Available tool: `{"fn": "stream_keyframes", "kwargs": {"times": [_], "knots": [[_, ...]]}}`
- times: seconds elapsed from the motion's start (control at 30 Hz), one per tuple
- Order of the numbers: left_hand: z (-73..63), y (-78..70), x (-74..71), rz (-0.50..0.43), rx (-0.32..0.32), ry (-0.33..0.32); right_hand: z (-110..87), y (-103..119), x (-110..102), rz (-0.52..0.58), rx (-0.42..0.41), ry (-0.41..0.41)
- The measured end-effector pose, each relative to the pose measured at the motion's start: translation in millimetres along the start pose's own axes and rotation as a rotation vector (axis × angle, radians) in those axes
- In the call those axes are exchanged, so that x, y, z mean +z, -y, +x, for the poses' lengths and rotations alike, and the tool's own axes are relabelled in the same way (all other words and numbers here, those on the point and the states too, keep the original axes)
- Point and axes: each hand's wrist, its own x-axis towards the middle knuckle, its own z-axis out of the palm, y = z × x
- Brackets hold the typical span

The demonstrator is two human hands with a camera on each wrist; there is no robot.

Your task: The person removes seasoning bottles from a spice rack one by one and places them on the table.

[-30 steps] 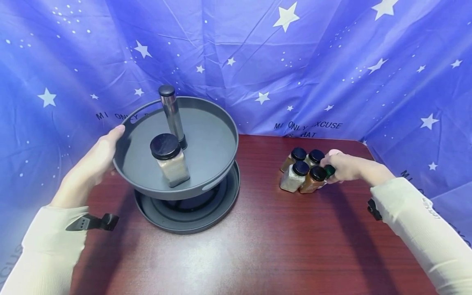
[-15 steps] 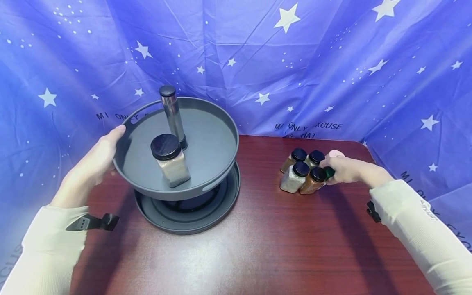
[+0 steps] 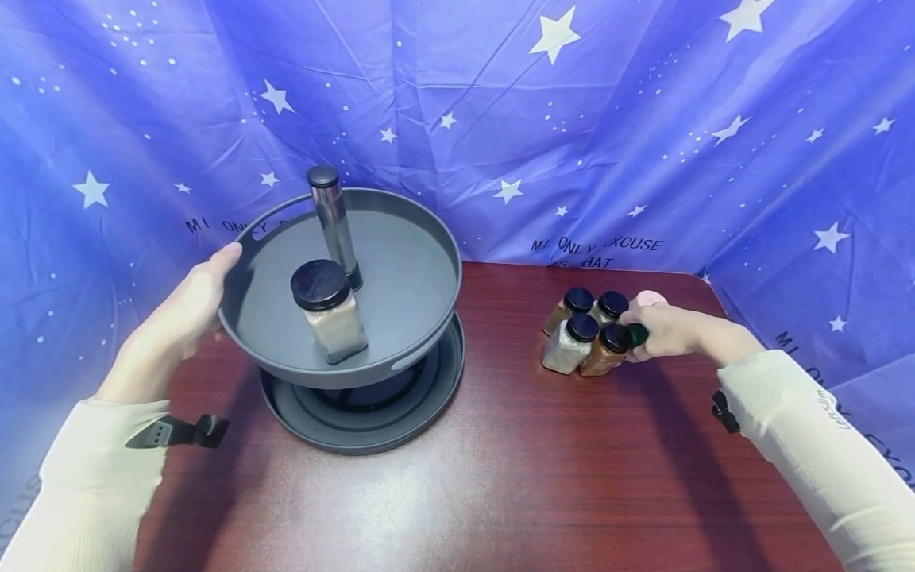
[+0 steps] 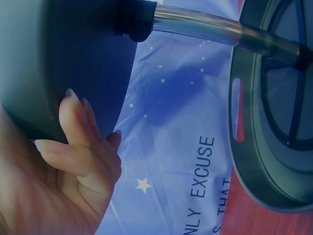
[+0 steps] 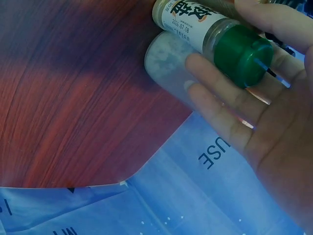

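Note:
In the head view, my left hand [image 3: 182, 306] holds the left rim of the grey upper tray [image 3: 407, 246] of a two-tier turntable rack. From the left wrist view, its bent fingers [image 4: 73, 117] lie against the tray's outside and underside. A square jar [image 3: 336, 326] with a black lid and pale contents stands on that tray. My right hand [image 3: 665, 327] reaches around the green cap of a spice jar [image 5: 188, 24], its thumb and fingers on opposite sides. Beside those fingers, a jar with whitish contents [image 5: 168, 58] is partly hidden; a pink lid [image 3: 650, 297] shows behind the hand.
Several black-lidded spice jars [image 3: 569, 345] cluster left of my right hand on the reddish table [image 3: 515, 445]. A metal post [image 3: 332, 214] rises from the upper tray. The lower tray [image 3: 357, 441] rests on the table. A blue star-patterned cloth [image 3: 465, 119] hangs behind.
My right hand shifts very slightly downward in the head view, staying at the green-capped jar. The left hand and the rack look unchanged.

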Motion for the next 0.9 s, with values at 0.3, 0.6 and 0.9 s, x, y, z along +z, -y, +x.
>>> {"fn": "stream_keyframes", "kwargs": {"times": [0.3, 0.6, 0.9], "knots": [[-0.6, 0.1, 0.5, -0.012, -0.003, 0.003, -0.8, 2.1, -2.6, 0.026, 0.013, -0.021], [-0.4, 0.6, -0.2, -0.015, -0.015, 0.005, -1.4, 3.8, -5.9, 0.036, 0.013, -0.011], [-0.8, -0.4, 0.0, -0.003, -0.026, 0.008, -2.6, 4.0, -14.2, 0.015, 0.018, 0.01]]}}
